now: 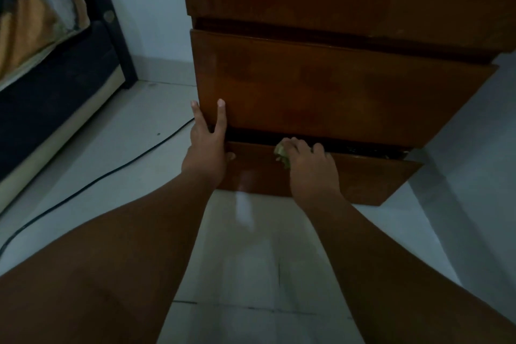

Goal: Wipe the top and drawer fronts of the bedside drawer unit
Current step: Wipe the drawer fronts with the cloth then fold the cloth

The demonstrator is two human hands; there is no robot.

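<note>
Your left hand [205, 148] lay flat at the left edge of the drawer unit [321, 86], its fingers [221, 114] spread over the middle drawer front [335, 92]. Your right hand [311, 165] had its fingers curled around a green cloth [281, 154], pressing it against the top edge of the bottom drawer front [368, 179], which stood slightly open above the pale floor [251, 260].

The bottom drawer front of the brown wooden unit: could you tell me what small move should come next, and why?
Probably sweep the crumpled green cloth rightward along the bottom drawer front. The right hand presses it near the top edge, left of centre, and the left hand braces the middle drawer, so most of the panel lies to the right.
</note>
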